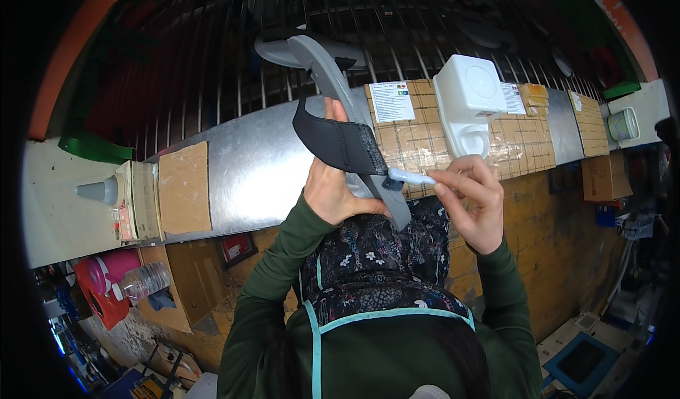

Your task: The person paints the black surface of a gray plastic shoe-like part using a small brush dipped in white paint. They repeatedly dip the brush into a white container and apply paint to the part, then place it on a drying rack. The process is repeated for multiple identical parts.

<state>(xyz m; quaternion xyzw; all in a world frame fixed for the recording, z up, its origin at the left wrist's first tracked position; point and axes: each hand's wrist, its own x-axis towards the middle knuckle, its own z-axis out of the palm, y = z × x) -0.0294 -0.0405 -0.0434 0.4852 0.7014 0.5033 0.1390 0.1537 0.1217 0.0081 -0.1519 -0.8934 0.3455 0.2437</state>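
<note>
A sandal with a grey sole (pixel 326 70) and a wide black strap (pixel 333 143) is held on edge in front of me. My left hand (pixel 327 195) grips it from below and behind, with the thumb along the near end of the sole and some fingertips showing beyond the strap. Pinched in my right hand (pixel 478 199) is a small brush (pixel 414 177) with a pale blue handle. Its dark bristles meet the sandal where the strap's lower end joins the sole. How much the bristles are coated cannot be made out.
Beyond the metal ledge (pixel 244 179) runs a rack of rollers (pixel 205 80), carrying another grey sandal (pixel 273 50). A white plastic container with a round cup (pixel 467 87) stands on taped cardboard (pixel 524 140) to the right. Cardboard (pixel 185 190) and a grey funnel-shaped piece (pixel 99 191) lie left.
</note>
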